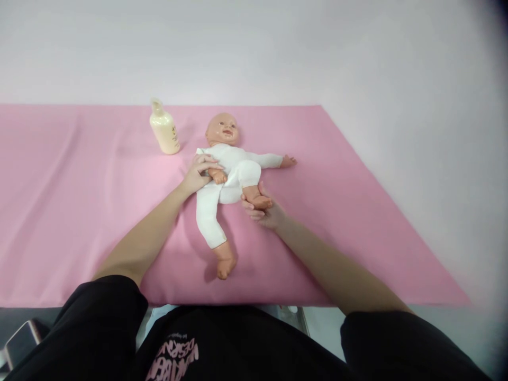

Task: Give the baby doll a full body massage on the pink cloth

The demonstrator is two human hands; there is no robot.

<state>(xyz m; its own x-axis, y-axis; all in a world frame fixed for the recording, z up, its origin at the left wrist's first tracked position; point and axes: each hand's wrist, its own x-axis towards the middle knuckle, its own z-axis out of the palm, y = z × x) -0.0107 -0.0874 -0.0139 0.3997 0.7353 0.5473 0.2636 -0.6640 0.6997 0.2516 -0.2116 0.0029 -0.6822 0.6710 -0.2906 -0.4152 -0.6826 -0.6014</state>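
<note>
A baby doll (232, 154) with a white cloth body lies on its back on the pink cover, head pointing away from me. My left hand (197, 174) is closed round the doll's forearm at its side, and the small doll hand (218, 175) sticks out past my fingers over the belly. On the other side my right hand (266, 212) grips the doll's bent leg, with the bare foot (257, 199) resting across my palm. The doll's other leg (210, 217) stretches toward me, and its far arm (265, 160) reaches out to the right.
A cream pump bottle (165, 129) stands left of the doll's head. The pink cover (99, 185) spreads over the table, whose front edge runs close to my body. Behind the table is a pale wall (254, 53). A dark-faced object (23, 343) sits at the lower left.
</note>
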